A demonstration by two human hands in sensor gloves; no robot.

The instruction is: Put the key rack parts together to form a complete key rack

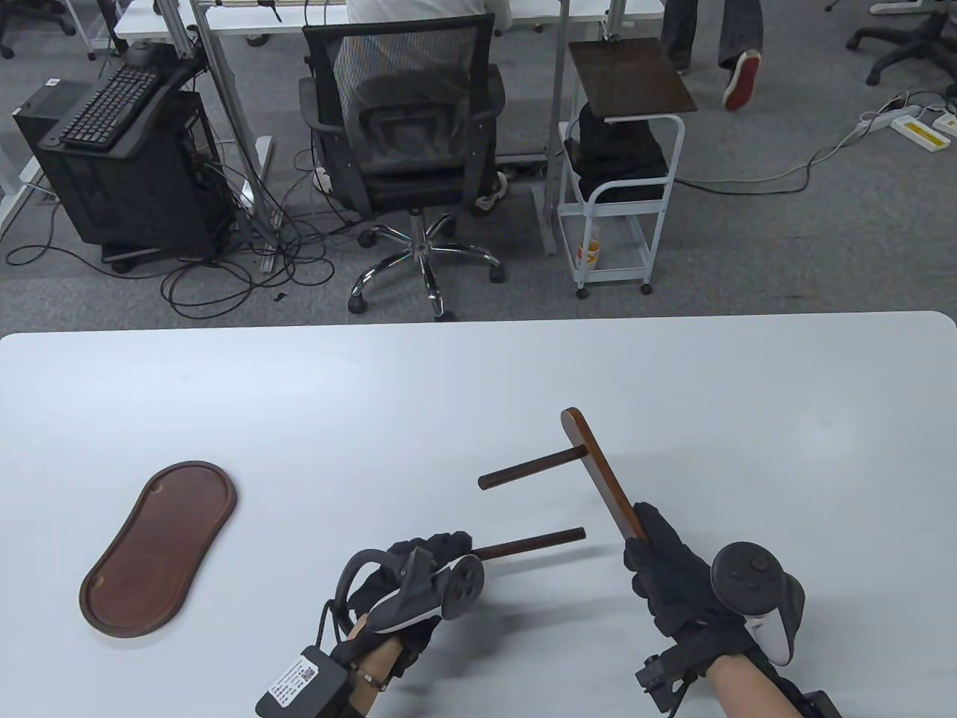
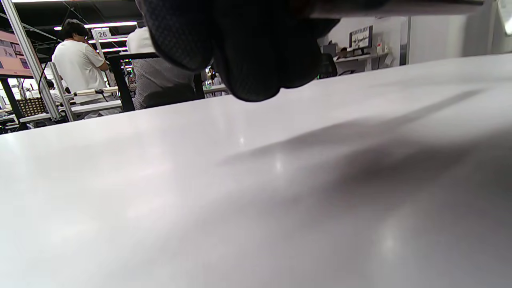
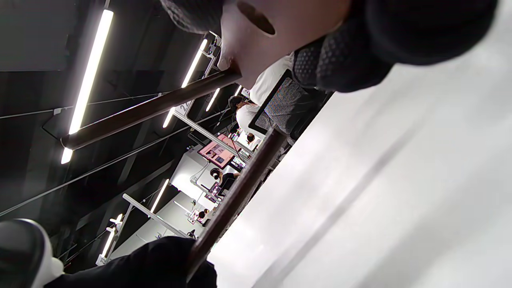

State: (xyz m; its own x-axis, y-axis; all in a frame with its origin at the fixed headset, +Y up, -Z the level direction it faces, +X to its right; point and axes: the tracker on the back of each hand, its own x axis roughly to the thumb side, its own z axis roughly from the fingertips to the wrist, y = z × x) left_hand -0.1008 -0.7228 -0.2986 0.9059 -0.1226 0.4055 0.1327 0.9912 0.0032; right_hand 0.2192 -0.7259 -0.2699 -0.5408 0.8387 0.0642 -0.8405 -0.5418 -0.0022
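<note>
Counter (image 1: 478, 389) space is wide and white, so a dropped part would stay in reach; the real risks sit in the two hands. The oval wooden base (image 1: 158, 548) lies flat at the left, well apart from everything else, untouched and not yet part of the build.

The right hand (image 1: 677, 580) grips the lower end of the flat upright slat (image 1: 604, 473), holding it tilted above the counter. One peg (image 1: 529, 470) already sits in the slat near its top and sticks out to the left. In the right wrist view an open hole (image 3: 256, 18) shows in the slat, close beside the gripping fingers (image 3: 344, 56).

The left hand (image 1: 419, 576) is closed around one end of the second dowel (image 1: 534, 542), whose free end points toward the slat but is still apart from it.

Judging from this, the likeliest trouble is misalignment: the dowel comes in at a slant to the slat, and pushed crooked it could jam or skid off the face. The right fingers crowd the hole and may block the entry. A hard push against a slat held only at one end could twist it in the grip, or jolt the seated peg loose if its fit is slack.
</note>
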